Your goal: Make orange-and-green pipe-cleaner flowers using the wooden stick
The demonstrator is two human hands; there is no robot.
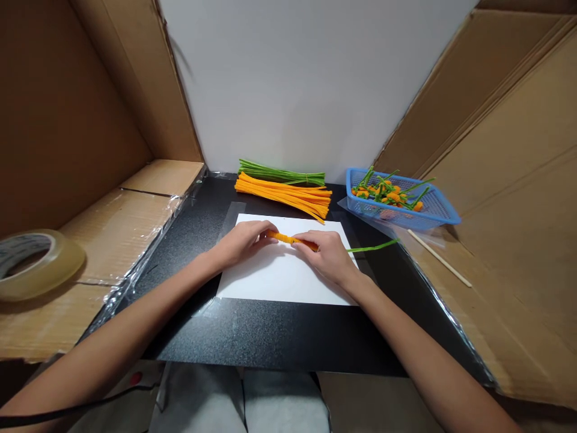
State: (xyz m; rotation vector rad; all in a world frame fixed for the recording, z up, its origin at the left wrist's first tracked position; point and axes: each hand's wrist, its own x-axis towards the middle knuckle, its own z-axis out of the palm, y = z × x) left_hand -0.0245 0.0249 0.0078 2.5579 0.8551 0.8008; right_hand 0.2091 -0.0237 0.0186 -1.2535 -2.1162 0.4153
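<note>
Pinching orange pipe cleaner (292, 240), left hand (246, 242), right hand (324, 257), green stem (374, 246) crossing paper's (270, 282) edge

Basket (428, 221) right of pipe cleaners (283, 191)

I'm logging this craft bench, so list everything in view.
Orange pipe-cleaner bundle: one, orange, back of board.
Green pipe-cleaner bundle: one, green, behind it.
Blue plastic mesh basket: one, blue, back right, holding orange-and-green pipe-cleaner pieces.
White paper sheet: one, white, mid-board.
Black textured board: one, black, under paper.
Clear tape roll: one, translucent, far left.
Thin wooden stick: one, pale, far right.
Brown cardboard panels: several, brown, both sides.
Orange pipe cleaner: one, orange, over paper.
Green pipe cleaner: one, green, right of paper.
Left hand: one, on orange pipe cleaner.
Right hand: one, also on it.
</note>
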